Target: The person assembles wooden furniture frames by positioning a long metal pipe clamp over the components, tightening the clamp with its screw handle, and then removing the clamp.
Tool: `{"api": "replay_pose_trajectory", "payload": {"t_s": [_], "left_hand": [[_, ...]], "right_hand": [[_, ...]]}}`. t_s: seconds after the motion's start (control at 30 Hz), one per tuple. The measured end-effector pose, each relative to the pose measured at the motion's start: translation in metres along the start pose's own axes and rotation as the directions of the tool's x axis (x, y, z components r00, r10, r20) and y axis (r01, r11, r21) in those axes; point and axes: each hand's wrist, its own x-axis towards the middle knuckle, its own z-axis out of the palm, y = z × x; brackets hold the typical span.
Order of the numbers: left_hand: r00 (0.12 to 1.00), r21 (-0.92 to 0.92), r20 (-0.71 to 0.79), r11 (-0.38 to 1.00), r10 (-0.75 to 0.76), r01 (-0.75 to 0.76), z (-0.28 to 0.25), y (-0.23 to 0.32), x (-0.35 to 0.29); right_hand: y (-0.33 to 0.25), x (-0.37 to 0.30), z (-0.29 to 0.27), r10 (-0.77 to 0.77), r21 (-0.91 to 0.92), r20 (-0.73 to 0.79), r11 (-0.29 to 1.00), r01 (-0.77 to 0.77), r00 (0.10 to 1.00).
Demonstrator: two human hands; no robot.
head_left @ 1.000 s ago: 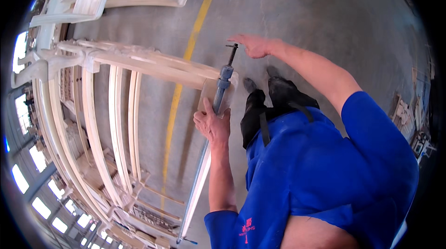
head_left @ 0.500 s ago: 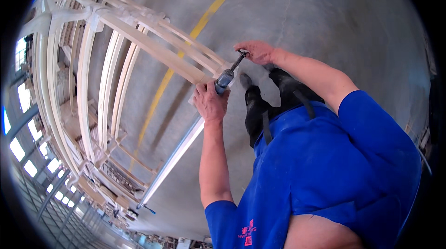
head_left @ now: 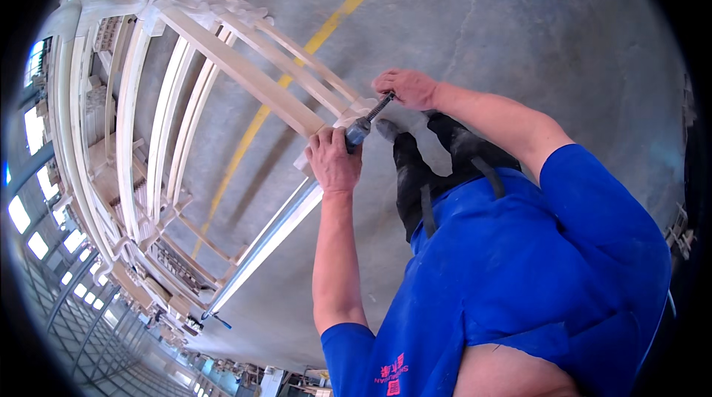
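Observation:
My left hand (head_left: 334,162) grips the blue head (head_left: 357,132) of a long bar clamp where it meets the corner of a pale wooden frame (head_left: 237,71). My right hand (head_left: 406,88) closes on the dark screw handle (head_left: 380,108) at the clamp's end. The clamp's long metal bar (head_left: 267,245) runs down and to the left, ending near a small blue part. The frame's rails spread up and to the left from the clamped corner.
A concrete floor (head_left: 519,34) with a yellow painted line (head_left: 259,123) lies below. My dark shoes (head_left: 415,167) stand beside the frame corner. More pale wooden frames (head_left: 89,174) are stacked along the left side.
The view has swung, so the frame now sits higher and to the left. Both hands have stayed on the clamp, the right one still at the screw handle.

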Motion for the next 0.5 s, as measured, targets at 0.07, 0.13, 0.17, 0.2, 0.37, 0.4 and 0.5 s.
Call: {"api": "replay_pose_trajectory", "payload": {"t_s": [0.07,0.13,0.17,0.2,0.37,0.4,0.5], "left_hand": [[1.0,0.03,0.017,0.999,-0.022,0.021,0.009,-0.008,-0.003],[0.998,0.0,0.067,1.0,-0.002,0.002,0.001,-0.004,0.002],[0.996,-0.014,0.092,1.0,0.008,-0.007,-0.002,-0.002,0.004],[0.995,-0.018,0.096,1.0,0.016,-0.014,-0.003,-0.003,0.004],[0.998,-0.008,0.059,1.0,0.017,-0.017,-0.001,-0.005,0.001],[0.998,-0.01,0.055,1.0,0.013,-0.013,0.0,-0.005,0.001],[0.999,-0.01,0.039,1.0,0.011,-0.01,0.001,-0.004,0.001]], "right_hand": [[-0.006,0.003,0.0,0.033,0.023,0.014,0.999,-0.033,0.999],[-0.007,0.001,0.0,0.087,0.056,0.004,0.995,-0.087,0.996],[-0.007,-0.002,0.0,0.107,0.05,-0.001,0.993,-0.107,0.994],[-0.008,-0.004,0.002,0.121,0.047,-0.007,0.992,-0.121,0.993],[-0.007,-0.012,0.013,0.2,0.061,-0.027,0.978,-0.198,0.979],[-0.009,-0.015,0.018,0.224,0.061,-0.046,0.973,-0.221,0.973],[-0.021,-0.022,0.018,0.418,-0.01,0.074,0.908,-0.418,0.906]]}}
